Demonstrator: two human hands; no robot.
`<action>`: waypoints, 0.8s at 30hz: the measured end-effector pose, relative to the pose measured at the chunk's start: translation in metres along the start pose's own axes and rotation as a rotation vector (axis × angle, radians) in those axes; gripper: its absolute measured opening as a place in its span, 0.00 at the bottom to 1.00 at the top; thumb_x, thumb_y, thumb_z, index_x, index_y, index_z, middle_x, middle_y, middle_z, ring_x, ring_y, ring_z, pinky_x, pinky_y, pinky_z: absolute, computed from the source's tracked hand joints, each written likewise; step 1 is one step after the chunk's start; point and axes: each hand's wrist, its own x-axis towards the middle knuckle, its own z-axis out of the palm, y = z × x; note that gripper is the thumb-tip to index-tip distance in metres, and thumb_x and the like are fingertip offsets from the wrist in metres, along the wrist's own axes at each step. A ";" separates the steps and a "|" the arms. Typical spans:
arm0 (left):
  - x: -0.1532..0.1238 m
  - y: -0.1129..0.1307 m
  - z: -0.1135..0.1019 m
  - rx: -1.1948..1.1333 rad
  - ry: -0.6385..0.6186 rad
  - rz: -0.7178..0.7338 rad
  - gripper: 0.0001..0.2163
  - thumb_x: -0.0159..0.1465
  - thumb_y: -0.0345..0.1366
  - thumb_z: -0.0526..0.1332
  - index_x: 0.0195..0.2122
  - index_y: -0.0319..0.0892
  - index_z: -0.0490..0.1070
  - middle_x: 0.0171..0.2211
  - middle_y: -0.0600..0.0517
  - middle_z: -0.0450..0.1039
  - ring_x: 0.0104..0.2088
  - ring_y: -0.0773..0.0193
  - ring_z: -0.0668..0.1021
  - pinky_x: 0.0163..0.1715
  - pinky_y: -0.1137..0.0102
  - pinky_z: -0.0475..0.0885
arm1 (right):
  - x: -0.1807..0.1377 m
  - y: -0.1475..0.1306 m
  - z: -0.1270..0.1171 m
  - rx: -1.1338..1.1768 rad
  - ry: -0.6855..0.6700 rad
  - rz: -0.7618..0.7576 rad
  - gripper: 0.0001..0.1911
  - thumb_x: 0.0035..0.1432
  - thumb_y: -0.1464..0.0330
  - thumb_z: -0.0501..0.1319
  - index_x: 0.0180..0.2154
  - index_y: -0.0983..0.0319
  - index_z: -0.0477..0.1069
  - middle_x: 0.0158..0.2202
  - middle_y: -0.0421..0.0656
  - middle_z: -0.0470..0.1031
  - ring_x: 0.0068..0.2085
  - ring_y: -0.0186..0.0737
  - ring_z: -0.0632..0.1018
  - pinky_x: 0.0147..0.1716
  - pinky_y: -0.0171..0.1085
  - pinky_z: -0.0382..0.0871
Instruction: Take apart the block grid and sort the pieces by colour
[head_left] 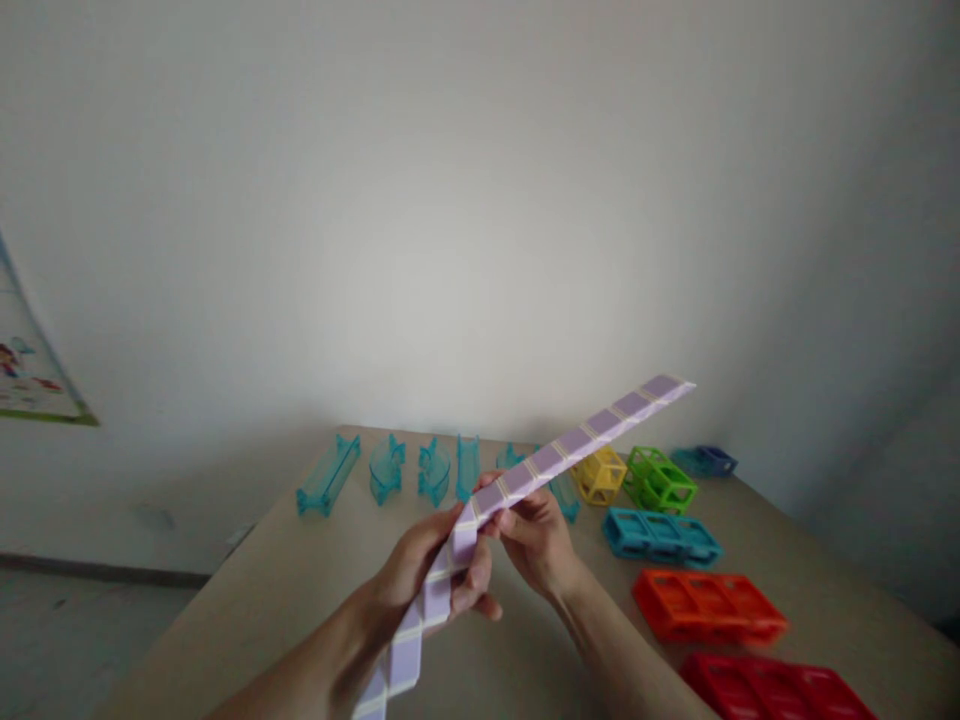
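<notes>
Both the left hand (420, 575) and right hand (536, 540) grip the purple strip (577, 440), angling up-right from a bend.

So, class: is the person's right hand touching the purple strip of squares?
Touching. The head view shows the right hand with its fingers closed on the purple strip at the bend, beside the left hand, which grips the lower part.

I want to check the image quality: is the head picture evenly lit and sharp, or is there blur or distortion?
Head view: soft, dim light, brightest on the middle of the wall, corners darker; no hard shadows or glare. The purple strip and both hands, left and right, look slightly soft. The table edges splay outward, as with a wide lens.
</notes>
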 end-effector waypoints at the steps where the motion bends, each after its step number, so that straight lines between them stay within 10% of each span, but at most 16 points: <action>1: 0.000 -0.001 0.000 -0.007 0.001 0.010 0.21 0.67 0.46 0.48 0.37 0.34 0.72 0.18 0.53 0.70 0.13 0.73 0.66 0.27 0.65 0.77 | 0.000 0.000 0.000 -0.005 -0.002 -0.009 0.14 0.45 0.66 0.72 0.36 0.61 0.77 0.23 0.38 0.71 0.24 0.31 0.68 0.29 0.34 0.63; 24: -0.003 0.003 -0.005 0.048 -0.141 -0.141 0.20 0.67 0.49 0.46 0.31 0.38 0.65 0.21 0.56 0.62 0.15 0.74 0.64 0.28 0.61 0.77 | -0.001 0.001 -0.004 -0.102 -0.081 -0.013 0.17 0.50 0.56 0.68 0.36 0.61 0.75 0.32 0.43 0.73 0.33 0.39 0.71 0.35 0.36 0.62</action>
